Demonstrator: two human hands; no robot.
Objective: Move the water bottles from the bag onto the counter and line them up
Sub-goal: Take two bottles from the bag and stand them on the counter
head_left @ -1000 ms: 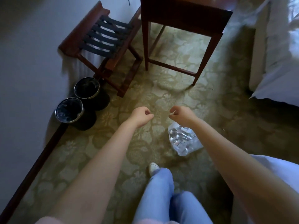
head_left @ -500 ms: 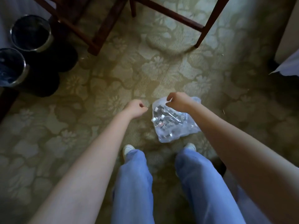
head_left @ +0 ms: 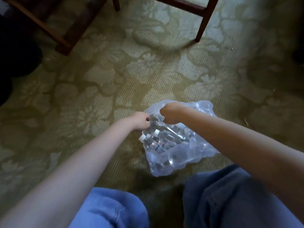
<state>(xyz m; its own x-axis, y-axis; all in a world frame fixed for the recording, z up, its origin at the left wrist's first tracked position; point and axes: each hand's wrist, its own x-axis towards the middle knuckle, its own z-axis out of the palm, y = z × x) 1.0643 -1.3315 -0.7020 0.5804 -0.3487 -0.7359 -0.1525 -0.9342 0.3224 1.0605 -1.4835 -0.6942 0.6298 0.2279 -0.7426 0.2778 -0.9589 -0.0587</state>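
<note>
A clear plastic bag [head_left: 194, 155] lies on the patterned green carpet just in front of my knees. Several small water bottles [head_left: 156, 142] with white caps show through the plastic. My left hand [head_left: 140, 120] is closed on the bag's left upper edge. My right hand [head_left: 170, 113] is closed in a fist on the bag's top, close beside the left one. Both forearms reach down from the lower corners of the view. No counter is in view.
Dark wooden table legs [head_left: 203, 23] stand at the top right, and the wooden frame of a folding rack [head_left: 65, 38] at the top left. Black waste bins [head_left: 18, 58] sit at the left edge. My knees in blue jeans [head_left: 230, 199] fill the bottom.
I have crouched lower and closer to the bag. Both hands came down from above it and now grip its top; the bins and furniture slid toward the frame edges.
</note>
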